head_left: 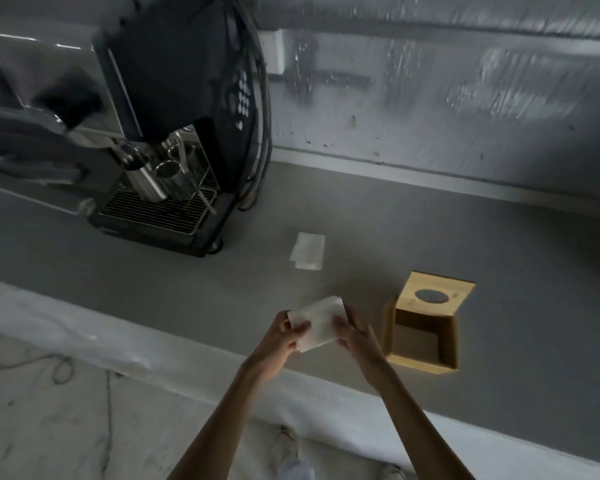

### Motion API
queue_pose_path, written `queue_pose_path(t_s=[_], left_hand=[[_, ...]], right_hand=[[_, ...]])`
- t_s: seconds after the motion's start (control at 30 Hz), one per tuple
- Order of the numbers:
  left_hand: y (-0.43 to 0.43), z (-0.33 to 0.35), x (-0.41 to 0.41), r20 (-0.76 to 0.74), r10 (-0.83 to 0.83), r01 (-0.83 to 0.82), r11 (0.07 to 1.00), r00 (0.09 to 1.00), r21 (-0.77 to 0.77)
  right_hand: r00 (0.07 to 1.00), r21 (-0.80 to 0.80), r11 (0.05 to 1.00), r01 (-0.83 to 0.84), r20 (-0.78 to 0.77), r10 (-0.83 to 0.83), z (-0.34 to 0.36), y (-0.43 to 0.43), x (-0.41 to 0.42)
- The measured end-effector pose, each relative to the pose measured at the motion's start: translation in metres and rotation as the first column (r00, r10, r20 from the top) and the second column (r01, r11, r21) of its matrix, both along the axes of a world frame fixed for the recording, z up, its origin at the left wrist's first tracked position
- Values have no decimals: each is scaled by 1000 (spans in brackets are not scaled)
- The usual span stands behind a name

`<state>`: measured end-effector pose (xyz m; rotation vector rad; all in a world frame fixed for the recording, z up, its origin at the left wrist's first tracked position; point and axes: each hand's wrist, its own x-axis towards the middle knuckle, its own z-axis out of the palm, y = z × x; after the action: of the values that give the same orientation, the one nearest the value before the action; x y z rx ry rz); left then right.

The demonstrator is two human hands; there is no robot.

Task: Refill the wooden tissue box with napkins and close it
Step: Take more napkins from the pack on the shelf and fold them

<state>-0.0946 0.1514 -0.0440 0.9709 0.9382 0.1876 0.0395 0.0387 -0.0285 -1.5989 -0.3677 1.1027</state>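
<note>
A white stack of napkins (pixel 321 322) is held above the grey counter, near its front edge. My left hand (pixel 283 341) grips the stack's left side and my right hand (pixel 355 336) grips its right side. Just to the right stands the wooden tissue box (pixel 451 341), open, with nothing visible inside. Its lid (pixel 433 294), with an oval hole, is tipped back behind the opening. A separate flat white napkin (pixel 308 251) lies on the counter farther back.
A black espresso machine (pixel 184 133) with steel cups on its drip tray stands at the back left, cables trailing behind it. The grey counter (pixel 499 244) meets a wall at the back. Below the counter's front edge is a pale floor.
</note>
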Motion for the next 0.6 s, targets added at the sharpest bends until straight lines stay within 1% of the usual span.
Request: queue_pose_path(t_s=[0.07,0.13,0.17,0.2,0.23,0.27,0.33,0.4,0.5,0.6], left_hand=[[18,-6,7,-44,10,-7,998,999,65],[33,-20,10,-100,49,-39,994,994,102],[40,-27,10,-111,87,-76,992,990,101],[48,-32,11,-119,126,-116,989,985,88],[54,-38,11,-127,159,-150,986,979,73],[61,-43,11,-132,195,-188,980,972,59],[69,-50,10,-119,256,-253,967,959,41],[76,-56,8,-106,304,-304,952,947,17],[85,-64,6,-81,343,-346,938,936,-27],[90,-65,4,-72,436,-441,892,897,-98]], right_hand=[[999,-119,992,-51,9,53,-11,29,4],[985,-299,944,-140,56,164,-24,51,13],[963,-396,901,-178,120,242,-32,60,19],[928,-482,861,-159,225,298,-37,72,26],[883,-539,838,-89,346,316,-42,83,33],[864,-547,837,21,431,261,-43,97,39],[865,-517,836,185,489,112,-41,123,48],[860,-507,823,257,509,45,-41,150,56],[849,-550,775,313,528,32,-46,182,62],[825,-630,703,330,555,110,-50,205,59]])
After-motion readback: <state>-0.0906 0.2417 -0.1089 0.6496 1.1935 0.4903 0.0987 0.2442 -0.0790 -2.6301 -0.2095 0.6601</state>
